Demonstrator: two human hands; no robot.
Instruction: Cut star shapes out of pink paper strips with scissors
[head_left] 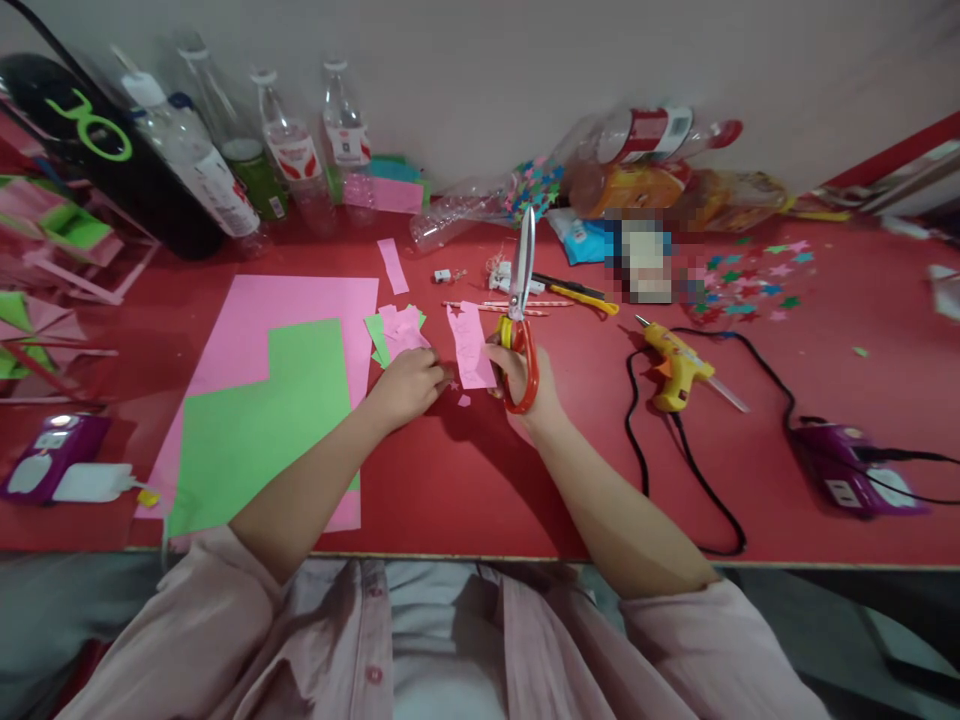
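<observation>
My right hand [536, 395] is closed round scissors [522, 320] with a red and yellow handle, their blades together and pointing away from me. A pink paper strip [471, 350] with cut edges touches its thumb; whether the hand grips the strip too, I cannot tell. My left hand [409, 388] rests low over the table with its fingers curled together, and what they hold, if anything, is hidden. Just beyond it are pink paper scraps [401, 328] on green ones. Small pink paper bits [464, 401] lie between the hands.
Green [300, 420] and pink sheets [247, 310] lie at left. At right are a yellow glue gun [675, 365], its black cord, and a purple power strip [847, 470]. Plastic bottles [289, 150] line the wall; coloured foam stars [750, 285] lie at back right.
</observation>
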